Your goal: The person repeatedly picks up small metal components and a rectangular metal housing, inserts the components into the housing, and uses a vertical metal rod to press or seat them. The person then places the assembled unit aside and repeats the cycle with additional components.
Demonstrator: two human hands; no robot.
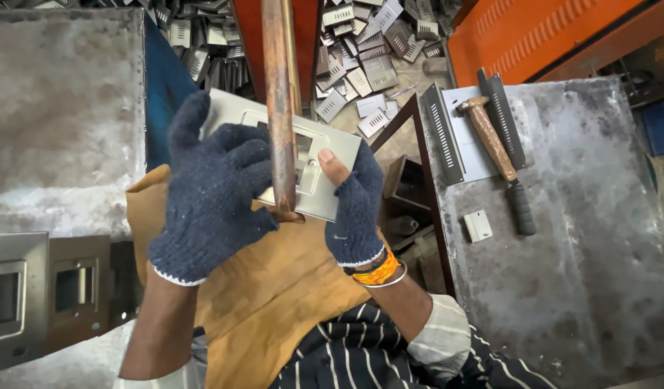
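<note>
Both of my hands wear dark blue knitted gloves. My left hand [213, 191] grips the left side of a flat silver metal plate [324, 140] with a rectangular cut-out. My right hand [357, 205], its glove fingerless, holds the plate's right edge with the thumb on top. A rusty vertical metal rod [278, 101] comes down in front of the plate, its lower end touching the plate near its front edge. The plate hangs over a tan cloth [274, 288] on my lap.
A hammer [497, 155] with a wooden handle lies on the grey metal table [584, 238] at right, beside slotted metal strips [443, 133] and a small white block [478, 225]. Several stamped plates [29, 288] sit at lower left. Many small metal pieces [361, 43] litter the floor ahead.
</note>
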